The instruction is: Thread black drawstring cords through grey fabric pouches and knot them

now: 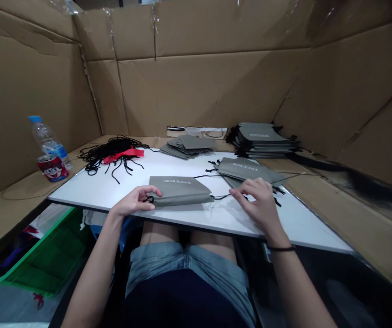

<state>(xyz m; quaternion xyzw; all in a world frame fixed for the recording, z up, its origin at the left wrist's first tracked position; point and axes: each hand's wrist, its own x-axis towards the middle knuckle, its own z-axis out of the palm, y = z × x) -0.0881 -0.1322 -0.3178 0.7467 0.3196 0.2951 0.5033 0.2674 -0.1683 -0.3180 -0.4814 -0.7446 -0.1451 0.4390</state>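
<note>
A grey drawstring pouch (178, 190) printed INTEX lies flat on the white board (89, 189) in front of me. My left hand (136, 201) rests at the pouch's left end, fingers pinched on the black cord there. My right hand (257, 199) sits to the right of the pouch, fingers curled around the black cord (221, 197) that trails from its right end. Just behind my right hand lie a few more grey pouches (246, 169).
A stack of grey pouches (262, 139) stands at the back right, a looser pile (187, 146) at back centre. Black cords with a red tie (114, 154) lie back left. A water bottle (47, 141) and a red can (53, 167) stand left. Cardboard walls surround the board. A green bin (35, 264) sits below left.
</note>
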